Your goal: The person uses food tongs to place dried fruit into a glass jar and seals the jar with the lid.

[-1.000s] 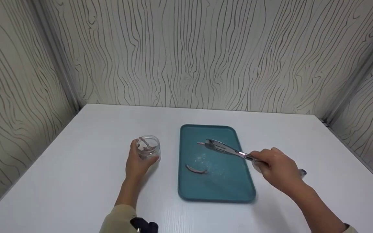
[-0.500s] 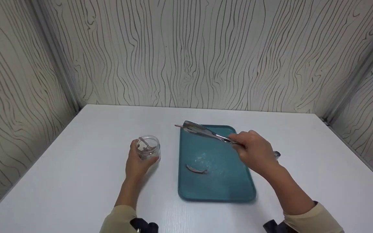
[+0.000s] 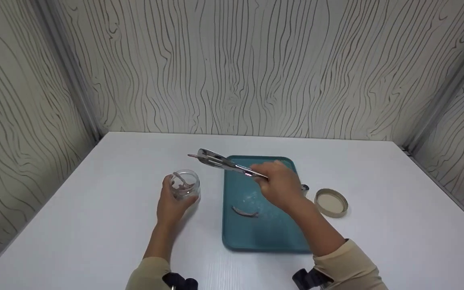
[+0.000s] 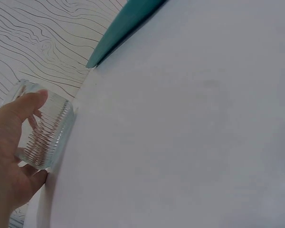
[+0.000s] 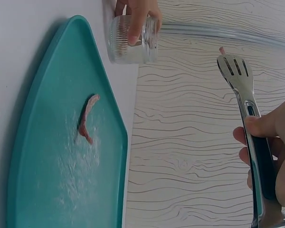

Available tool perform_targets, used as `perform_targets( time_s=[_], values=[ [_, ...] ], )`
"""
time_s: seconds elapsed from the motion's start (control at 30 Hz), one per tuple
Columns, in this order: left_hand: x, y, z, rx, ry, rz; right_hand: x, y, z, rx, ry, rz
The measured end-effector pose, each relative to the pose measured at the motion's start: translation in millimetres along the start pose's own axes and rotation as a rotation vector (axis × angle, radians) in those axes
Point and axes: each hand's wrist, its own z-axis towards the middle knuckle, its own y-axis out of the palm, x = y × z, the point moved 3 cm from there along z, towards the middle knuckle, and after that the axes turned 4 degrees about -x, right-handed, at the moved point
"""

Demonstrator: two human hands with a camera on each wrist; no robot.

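My left hand grips a clear glass jar from its left side; the jar stands open on the white table. Several thin brownish strips lie inside, one leaning up toward the rim. In my right hand I hold metal tongs with slotted flat ends, raised above the table's back part. A reddish-brown strip sticks out from the tongs' tips, up and slightly right of the jar mouth in the head view. Another curved strip lies on the teal tray.
A round lid lies on the white table right of the tray. Whitish crumbs or powder mark the tray's middle. Wood-patterned panels stand behind the table and at both sides.
My right hand has carried the tongs and strip leftward from over the tray, up and past its left edge. The lid has come into sight. My left hand and the jar stay put.
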Motion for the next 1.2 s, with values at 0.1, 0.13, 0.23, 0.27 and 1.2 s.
perform_targets(
  time_s=[0.1,0.13,0.23,0.27,1.2],
  values=[
    [0.4,-0.7,0.6,-0.006,-0.001,-0.011,-5.0,8.0,3.2,-0.008,-0.001,0.009],
    [0.3,-0.8,0.9,-0.011,-0.006,-0.016,-6.4,10.9,4.1,-0.014,0.000,0.007],
    [-2.2,0.5,2.4,-0.038,-0.035,-0.024,-10.2,19.6,5.8,-0.035,0.007,0.006],
    [-2.4,0.5,2.6,-0.043,-0.040,-0.024,-11.4,22.5,6.4,-0.042,0.007,0.005],
    [0.2,1.0,0.8,-0.037,-0.076,-0.024,-19.5,69.8,13.2,-0.156,0.078,-0.073]
  ],
)
